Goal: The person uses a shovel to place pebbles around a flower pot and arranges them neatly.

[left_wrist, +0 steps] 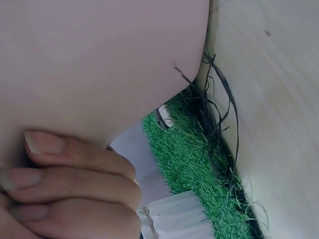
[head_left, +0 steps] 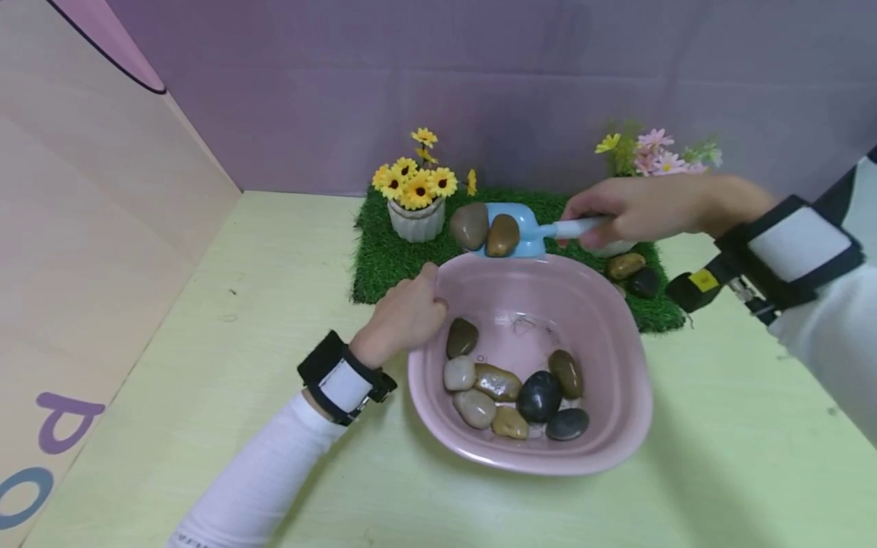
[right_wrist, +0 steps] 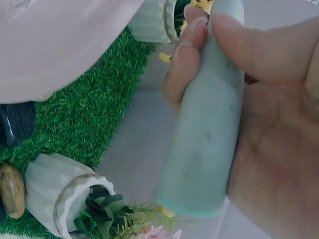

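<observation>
Firstly, blue shovel handle (right_wrist: 204, 124) gripped by curled fingers (right_wrist: 187, 64) of right hand (head_left: 633, 209); shovel (head_left: 524, 228), loaded with two pebbles (head_left: 486, 230), held above far rim of pink basin (head_left: 610, 358). Near-left rim clasped by left hand (head_left: 404, 316). Basin set beside near edge of grass mat (head_left: 384, 259).
</observation>
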`<state>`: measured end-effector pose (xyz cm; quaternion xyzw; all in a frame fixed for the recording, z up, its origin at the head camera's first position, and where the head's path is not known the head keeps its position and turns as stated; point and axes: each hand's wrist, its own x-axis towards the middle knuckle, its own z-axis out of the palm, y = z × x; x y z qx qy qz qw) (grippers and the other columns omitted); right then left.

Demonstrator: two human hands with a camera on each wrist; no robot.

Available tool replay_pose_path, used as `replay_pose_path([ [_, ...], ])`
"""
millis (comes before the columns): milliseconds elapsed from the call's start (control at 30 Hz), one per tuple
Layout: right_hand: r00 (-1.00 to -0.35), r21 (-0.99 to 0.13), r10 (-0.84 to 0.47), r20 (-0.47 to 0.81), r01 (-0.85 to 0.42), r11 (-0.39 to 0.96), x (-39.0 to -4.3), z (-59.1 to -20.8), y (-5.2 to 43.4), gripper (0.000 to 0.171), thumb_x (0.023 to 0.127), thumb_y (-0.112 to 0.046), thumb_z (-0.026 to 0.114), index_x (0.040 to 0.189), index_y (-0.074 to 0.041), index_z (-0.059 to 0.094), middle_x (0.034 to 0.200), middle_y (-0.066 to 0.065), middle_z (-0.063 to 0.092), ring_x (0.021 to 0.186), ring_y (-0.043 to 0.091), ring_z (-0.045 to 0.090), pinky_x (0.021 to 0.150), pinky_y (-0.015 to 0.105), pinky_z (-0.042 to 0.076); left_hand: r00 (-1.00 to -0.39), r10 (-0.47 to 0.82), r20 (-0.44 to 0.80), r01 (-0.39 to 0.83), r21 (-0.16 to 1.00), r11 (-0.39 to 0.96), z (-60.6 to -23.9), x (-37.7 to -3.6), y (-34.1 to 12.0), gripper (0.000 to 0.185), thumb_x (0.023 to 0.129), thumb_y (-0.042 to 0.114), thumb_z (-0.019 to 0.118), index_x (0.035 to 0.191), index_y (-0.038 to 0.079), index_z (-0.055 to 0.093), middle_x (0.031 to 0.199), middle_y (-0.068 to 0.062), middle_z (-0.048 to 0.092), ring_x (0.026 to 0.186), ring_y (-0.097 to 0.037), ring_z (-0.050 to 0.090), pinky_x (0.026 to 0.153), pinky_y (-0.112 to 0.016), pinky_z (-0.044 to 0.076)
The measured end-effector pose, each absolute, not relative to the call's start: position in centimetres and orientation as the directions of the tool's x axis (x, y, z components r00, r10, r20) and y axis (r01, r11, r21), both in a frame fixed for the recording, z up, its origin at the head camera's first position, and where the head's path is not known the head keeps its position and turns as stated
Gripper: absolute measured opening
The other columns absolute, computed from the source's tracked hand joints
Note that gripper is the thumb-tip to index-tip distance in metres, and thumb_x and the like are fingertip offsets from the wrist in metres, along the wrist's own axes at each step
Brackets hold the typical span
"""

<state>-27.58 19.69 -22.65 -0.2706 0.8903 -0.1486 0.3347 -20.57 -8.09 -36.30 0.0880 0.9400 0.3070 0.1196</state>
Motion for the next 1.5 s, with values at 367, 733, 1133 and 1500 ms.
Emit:
replay_pose_path([
  [367, -0.681, -0.41, -0.549, -0.484, -0.378, 0.83, -29.7, -22.7, 19.8, 0.03, 0.099, -0.019, 0.054, 0.127, -0.01, 0.056, 0.116, 0.007, 0.06, 0.103, 0.022, 0.054, 0.086, 0.037, 0.048, -0.955, 0.235, -0.181, 0.079, 0.608, 0.79, -36.4, -20.7, -8.1, 0.042, 0.096, 0.016, 0.042, 0.136, 0.003, 0.041, 0.092, -0.017, 0.066, 0.055, -0.018, 0.066, 0.044, -0.031, 0.05],
  [733, -0.709, -0.441, -0.535, -0.459, -0.341, 0.83, -30.9, -23.5, 20.0, 0.034, 0.1, -0.021, 0.051, 0.131, -0.007, 0.055, 0.13, 0.012, 0.058, 0.122, 0.03, 0.052, 0.1, 0.059, 0.044, -0.954, 0.233, -0.191, 0.068, 0.616, 0.785, -36.5, -20.6, -8.1, 0.042, 0.096, 0.016, 0.042, 0.136, 0.004, 0.041, 0.089, -0.016, 0.065, 0.054, -0.018, 0.065, 0.044, -0.031, 0.051],
  [1133, -0.735, -0.453, -0.533, -0.418, -0.34, 0.824, -32.8, -26.3, 19.7, 0.031, 0.097, -0.009, 0.048, 0.123, 0.004, 0.057, 0.099, 0.009, 0.057, 0.08, 0.021, 0.049, 0.067, 0.033, 0.044, -0.956, 0.227, -0.186, 0.063, 0.624, 0.779, -36.6, -20.5, -8.1, 0.042, 0.096, 0.016, 0.043, 0.136, 0.005, 0.041, 0.091, -0.017, 0.065, 0.055, -0.018, 0.066, 0.045, -0.03, 0.052],
  [1500, -0.716, -0.436, -0.552, -0.428, -0.372, 0.82, -32.9, -28.4, 19.1, 0.028, 0.099, -0.011, 0.048, 0.119, 0.005, 0.059, 0.093, 0.009, 0.057, 0.084, 0.022, 0.05, 0.073, 0.033, 0.041, -0.959, 0.223, -0.172, 0.071, 0.621, 0.781, -36.5, -20.5, -8.1, 0.043, 0.096, 0.017, 0.043, 0.137, 0.004, 0.041, 0.092, -0.017, 0.065, 0.056, -0.018, 0.066, 0.045, -0.031, 0.052],
])
